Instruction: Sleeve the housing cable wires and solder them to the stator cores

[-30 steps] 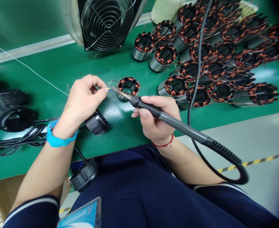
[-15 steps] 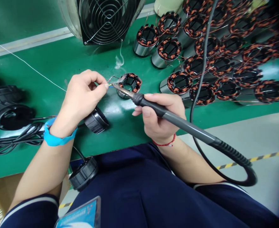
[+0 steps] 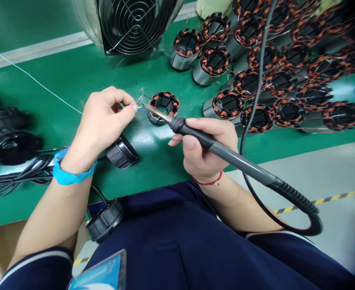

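Between thumb and forefinger, my left hand (image 3: 107,114) pinches thin wires (image 3: 140,108), yellow and blue ends showing past the fingertips. My right hand (image 3: 209,147) is wrapped round a soldering iron (image 3: 201,139), its tip close to those wire ends; whether it touches them I cannot tell. Just behind the tip stands a motor stator (image 3: 164,105) with copper windings, upright on the green bench, a thin lead running from it towards my left hand. Below my left hand a black round plastic cap (image 3: 122,152) lies on its side. A white solder strand (image 3: 38,82) stretches from the left to my left hand.
Several stators (image 3: 228,104) stand in rows at the right. A fan with a wire guard (image 3: 137,27) sits at the back. Black housings (image 3: 12,147) and coiled cables (image 3: 23,175) lie at left. Another black cap (image 3: 104,220) hangs at the bench edge. The iron's cord (image 3: 257,90) loops at right.
The iron's tip has shifted slightly up and left from the wires. The smoke seen rising behind the stator has mostly gone. My left hand keeps its pinch.
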{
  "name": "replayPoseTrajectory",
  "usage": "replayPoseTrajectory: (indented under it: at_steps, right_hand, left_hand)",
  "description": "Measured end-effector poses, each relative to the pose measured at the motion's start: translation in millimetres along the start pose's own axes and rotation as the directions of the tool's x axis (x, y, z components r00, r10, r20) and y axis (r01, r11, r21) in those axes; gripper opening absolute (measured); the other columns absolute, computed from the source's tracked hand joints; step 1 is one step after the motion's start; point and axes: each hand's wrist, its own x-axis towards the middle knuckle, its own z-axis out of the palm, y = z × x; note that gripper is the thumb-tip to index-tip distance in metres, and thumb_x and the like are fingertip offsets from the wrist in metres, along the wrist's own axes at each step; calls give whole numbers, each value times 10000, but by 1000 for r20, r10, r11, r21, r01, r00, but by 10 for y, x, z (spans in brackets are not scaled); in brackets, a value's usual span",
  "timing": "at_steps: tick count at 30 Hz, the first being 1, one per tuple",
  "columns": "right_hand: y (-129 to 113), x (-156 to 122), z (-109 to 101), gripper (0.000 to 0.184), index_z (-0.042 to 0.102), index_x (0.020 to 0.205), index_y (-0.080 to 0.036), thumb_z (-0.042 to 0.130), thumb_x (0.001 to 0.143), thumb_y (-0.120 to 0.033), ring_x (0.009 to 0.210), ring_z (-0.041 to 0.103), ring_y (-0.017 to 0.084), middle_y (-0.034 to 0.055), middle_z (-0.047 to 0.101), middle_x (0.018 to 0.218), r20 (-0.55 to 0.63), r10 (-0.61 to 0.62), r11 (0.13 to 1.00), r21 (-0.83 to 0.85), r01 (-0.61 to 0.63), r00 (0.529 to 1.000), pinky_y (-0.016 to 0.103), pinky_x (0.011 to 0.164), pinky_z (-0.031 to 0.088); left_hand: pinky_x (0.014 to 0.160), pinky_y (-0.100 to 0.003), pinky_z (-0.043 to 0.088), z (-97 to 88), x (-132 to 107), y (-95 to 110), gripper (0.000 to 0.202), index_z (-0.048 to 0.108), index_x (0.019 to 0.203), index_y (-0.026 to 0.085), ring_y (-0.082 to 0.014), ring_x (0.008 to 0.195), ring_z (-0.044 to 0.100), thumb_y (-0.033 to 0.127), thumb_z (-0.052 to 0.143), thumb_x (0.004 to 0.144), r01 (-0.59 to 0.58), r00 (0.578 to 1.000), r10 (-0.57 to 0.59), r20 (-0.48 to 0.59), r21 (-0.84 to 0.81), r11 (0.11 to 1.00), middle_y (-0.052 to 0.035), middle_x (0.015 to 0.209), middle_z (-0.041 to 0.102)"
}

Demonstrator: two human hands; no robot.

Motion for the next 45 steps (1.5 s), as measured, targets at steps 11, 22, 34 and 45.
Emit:
replayPoseTrajectory:
  at_steps: [11,22,34,45]
  right_hand:
    - [-20,8,5,237,583,1084,-270,587,889,-406,786,721,232,42,696,938,-64,-43,999,-21,42,997,411,692,636]
    - [-88,187,4,265,556,1198,-328,551,933,-341,763,718,185,7,707,1067,4,-120,992,-32,120,993,390,717,628]
    - [-202,704,52,312,468,1221,-259,521,914,-239,1137,635,195,28,623,1244,373,15,999,-32,-3,928,336,943,550]
    - [-75,496,246,366,488,1199,-231,540,839,-186,1042,628,228,30,713,1058,254,-58,989,-119,90,966,428,970,456]
  left_hand:
    - [541,-300,350,7,-4,26,97,652,639,208,-123,591,493,157,621,716,1,1000,-1,-17,-20,1000,-2,686,588]
    - [533,-307,376,10,-2,19,100,652,641,212,-136,609,520,157,622,719,5,1000,-6,-22,-44,999,-7,688,601]
    - [669,-297,481,1,-11,7,69,662,691,194,-130,643,519,200,611,738,-6,1000,5,-30,-14,1000,6,675,586]
    - [633,-286,442,0,-12,-2,92,674,696,177,-112,619,502,196,601,748,-26,999,26,-25,23,999,8,690,576]
